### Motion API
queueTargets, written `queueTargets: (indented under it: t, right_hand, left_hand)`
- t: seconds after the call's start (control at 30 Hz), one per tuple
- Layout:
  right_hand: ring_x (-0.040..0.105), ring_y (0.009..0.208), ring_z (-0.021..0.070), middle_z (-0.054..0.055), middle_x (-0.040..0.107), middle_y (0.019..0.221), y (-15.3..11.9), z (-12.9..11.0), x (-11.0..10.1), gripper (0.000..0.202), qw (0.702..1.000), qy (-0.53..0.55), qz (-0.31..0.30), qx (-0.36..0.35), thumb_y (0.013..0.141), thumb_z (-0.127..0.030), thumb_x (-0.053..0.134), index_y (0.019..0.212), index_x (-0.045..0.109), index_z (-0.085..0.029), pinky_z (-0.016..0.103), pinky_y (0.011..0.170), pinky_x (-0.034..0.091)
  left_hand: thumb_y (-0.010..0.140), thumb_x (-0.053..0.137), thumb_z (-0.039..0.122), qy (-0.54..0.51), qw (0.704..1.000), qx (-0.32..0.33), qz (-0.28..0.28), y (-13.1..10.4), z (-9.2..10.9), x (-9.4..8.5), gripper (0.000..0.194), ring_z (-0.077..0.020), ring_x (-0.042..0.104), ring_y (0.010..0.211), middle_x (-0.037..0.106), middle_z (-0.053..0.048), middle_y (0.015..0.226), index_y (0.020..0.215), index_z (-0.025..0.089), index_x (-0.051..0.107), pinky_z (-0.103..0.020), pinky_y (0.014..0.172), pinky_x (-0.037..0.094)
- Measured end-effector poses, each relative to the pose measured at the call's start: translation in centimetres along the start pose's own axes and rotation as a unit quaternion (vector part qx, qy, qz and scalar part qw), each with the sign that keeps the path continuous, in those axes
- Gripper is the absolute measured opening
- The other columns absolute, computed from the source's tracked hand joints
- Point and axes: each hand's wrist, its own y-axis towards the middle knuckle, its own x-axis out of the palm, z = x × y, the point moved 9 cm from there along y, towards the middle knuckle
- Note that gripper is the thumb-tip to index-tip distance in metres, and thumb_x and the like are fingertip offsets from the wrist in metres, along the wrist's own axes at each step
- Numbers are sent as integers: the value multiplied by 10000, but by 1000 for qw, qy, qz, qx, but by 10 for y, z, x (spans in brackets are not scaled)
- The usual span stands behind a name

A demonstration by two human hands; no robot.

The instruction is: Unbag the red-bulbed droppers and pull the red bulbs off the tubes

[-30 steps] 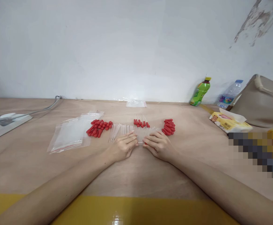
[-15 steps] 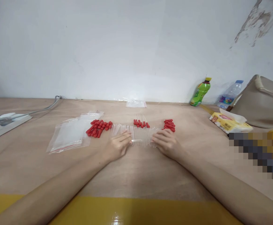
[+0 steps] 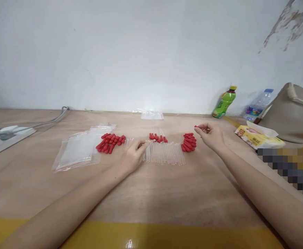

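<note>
A row of clear thin tubes lies side by side on the wooden table. My left hand rests at the row's left end, its fingertips pinching one clear tube. My right hand is raised to the right of the row and pinches a small red cap between thumb and fingers. A pile of red caps lies just left of that hand. Another pile of red caps lies left of the tubes, and a few capped tubes lie behind the row.
Clear zip bags lie at the left, one more bag by the wall. A power strip with cable is far left. A green bottle, a water bottle, a tissue pack and a beige bag stand at the right.
My right hand left the tube row, moved right and up past the red pile, and now holds a red cap. My left hand shifted slightly left and pinched one tube.
</note>
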Motion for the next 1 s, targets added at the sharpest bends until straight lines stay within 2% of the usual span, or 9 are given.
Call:
queueTargets:
  t: [0.1,0.17,0.33,0.47,0.57,0.67,0.77,0.87,1.0]
  right_hand:
    - [538,557,121,40,613,674,9,18,11,191,994,61,-46,73,680,-290,602,807,629,-149,258,529,443]
    - [558,570,128,45,621,665,10,24,18,179,990,81,-60,93,688,-260,576,813,635,-148,265,543,453]
    - [530,563,114,33,614,692,10,33,24,217,994,66,-57,68,644,-271,625,824,615,-150,260,554,442]
    - [499,543,112,19,601,668,12,34,23,211,997,-27,-63,21,644,-334,628,768,617,-164,252,523,405]
    - [482,520,111,9,596,637,9,35,23,214,993,-83,-79,17,658,-361,609,755,644,-174,254,510,377]
    - [434,460,107,-24,511,512,6,35,20,259,989,-121,-77,30,661,-401,600,778,670,-181,253,474,334]
    - [399,432,107,-42,445,461,6,32,12,298,988,-141,-47,39,665,-423,592,820,679,-185,254,459,312]
    - [431,461,117,-17,504,510,5,20,7,272,988,-152,-13,21,686,-408,573,793,681,-182,261,483,330]
    - [545,624,147,31,637,721,0,-15,25,203,986,-149,-41,-67,710,-341,550,727,672,-180,260,579,390]
  left_hand:
    - [827,391,29,-9,1000,28,-9,0,8,4,353,-150,529,803,574,-59,887,1130,170,502,-274,730,472]
    - [831,382,36,-9,999,36,-35,-1,12,10,347,-160,536,809,578,-61,867,1135,160,495,-288,746,476]
    - [845,364,76,-13,996,47,-79,-2,20,17,352,-170,554,777,567,-58,783,1180,135,454,-290,707,496]
    - [870,403,176,-48,991,39,-118,1,26,19,365,-170,563,752,572,-63,779,1229,109,402,-290,688,510]
    - [869,452,308,-77,985,15,-154,1,26,22,435,-189,573,804,583,-80,824,1252,112,392,-320,714,518]
    - [842,497,376,-87,983,4,-159,0,23,21,463,-224,564,924,603,-112,946,1225,123,440,-367,790,509]
    - [826,520,397,-87,983,2,-161,-1,19,22,438,-244,520,1058,592,-113,1089,1183,144,499,-409,901,457]
    - [841,501,394,-90,976,15,-195,-3,19,29,399,-243,451,1169,539,-94,1212,1176,179,523,-424,971,399]
    - [871,452,377,-89,966,34,-241,-5,23,35,378,-239,378,1243,493,-77,1279,1209,216,501,-456,1014,341]
